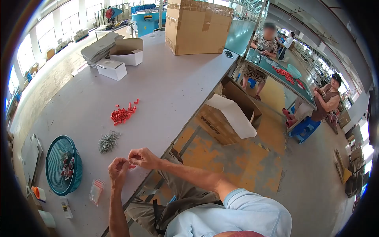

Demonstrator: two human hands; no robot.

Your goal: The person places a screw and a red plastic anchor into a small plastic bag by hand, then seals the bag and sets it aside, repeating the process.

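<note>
My left hand (118, 170) and my right hand (143, 158) meet near the table's front edge, the fingers of both closed in a pinch. What they pinch is too small to make out. Right below the fingertips shows a small red piece (132, 167). Just beyond my hands lies a heap of small grey metal parts (108, 142), and farther back a scattered pile of red pieces (123, 115). To the left of my left hand is a clear plastic bag (96, 192) with reddish contents.
A teal mesh basket (77, 173) holding small packets stands at the left. White boxes (112, 69) and a large carton (197, 31) occupy the far end. An opened carton (225, 122) sits on the floor beyond the table edge. Two people sit at a green-topped table (268, 69).
</note>
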